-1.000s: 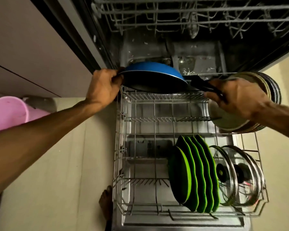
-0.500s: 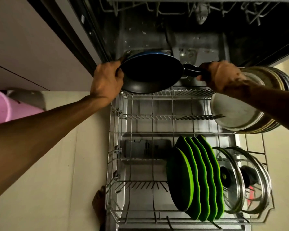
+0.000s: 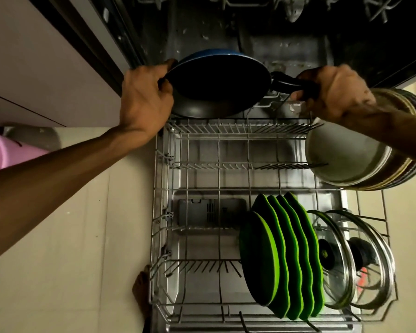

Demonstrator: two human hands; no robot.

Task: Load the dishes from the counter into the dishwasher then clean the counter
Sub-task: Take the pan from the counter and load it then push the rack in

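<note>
I hold the frying pan point(image 3: 216, 87) with both hands at the far end of the lower rack point(image 3: 226, 169). My left hand point(image 3: 144, 99) has its fingers curled over the pan's left rim; my right hand point(image 3: 334, 92) is closed round the black handle point(image 3: 288, 84). Over the last second the pan has tipped from nearly flat, blue underside up, to steeply tilted, its dark inside facing me, and its lower edge now sits at the rack's rearmost row of tines. I judge this as the seating step: the pan is nearly racked.

Clearances: the upper rack point(image 3: 298, 6) hangs above the pan, the cabinet wall point(image 3: 46, 56) lies just beside my left hand, and the stacked plates point(image 3: 370, 152) stand beneath my right forearm. The rack's middle and left rows remain free; green plates point(image 3: 281, 255) and glass lids point(image 3: 351, 258) fill the near right.
</note>
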